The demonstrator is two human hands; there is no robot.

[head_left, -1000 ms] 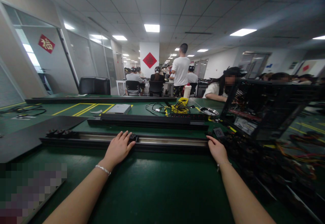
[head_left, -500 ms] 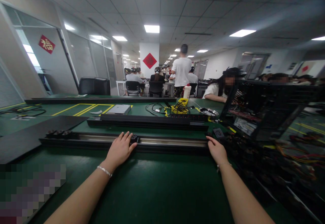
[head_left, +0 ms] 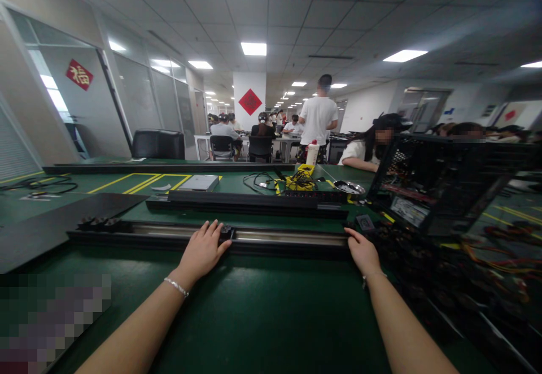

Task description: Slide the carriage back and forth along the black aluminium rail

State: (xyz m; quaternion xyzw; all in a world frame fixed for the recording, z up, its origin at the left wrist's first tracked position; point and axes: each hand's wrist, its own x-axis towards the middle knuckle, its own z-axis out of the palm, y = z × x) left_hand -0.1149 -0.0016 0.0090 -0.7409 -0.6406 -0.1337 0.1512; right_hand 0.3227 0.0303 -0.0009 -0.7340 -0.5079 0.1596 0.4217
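A long black rail (head_left: 292,248) with a shiny metal strip along its channel lies crosswise on the green table. My left hand (head_left: 204,249) rests over the rail left of its middle, fingers stretched out and apart. A small black block (head_left: 227,231) sits in the channel right beside my left thumb and index finger; whether they pinch it is hard to see. At the rail's right end, my right hand (head_left: 362,251) is closed around the edge, its lower fingers hidden. More black blocks (head_left: 99,224) sit in the rail's left end.
Behind lie another black rail (head_left: 249,204), a grey box (head_left: 197,182) and a yellow holder with cables (head_left: 300,179). An open computer case (head_left: 449,182) stands at the right, near dark parts and coloured wires (head_left: 495,249). A person (head_left: 359,151) sits beyond the case.
My left hand and the small black block have shifted very slightly right along the rail. My right hand stays put. In the background, the standing person has moved right.
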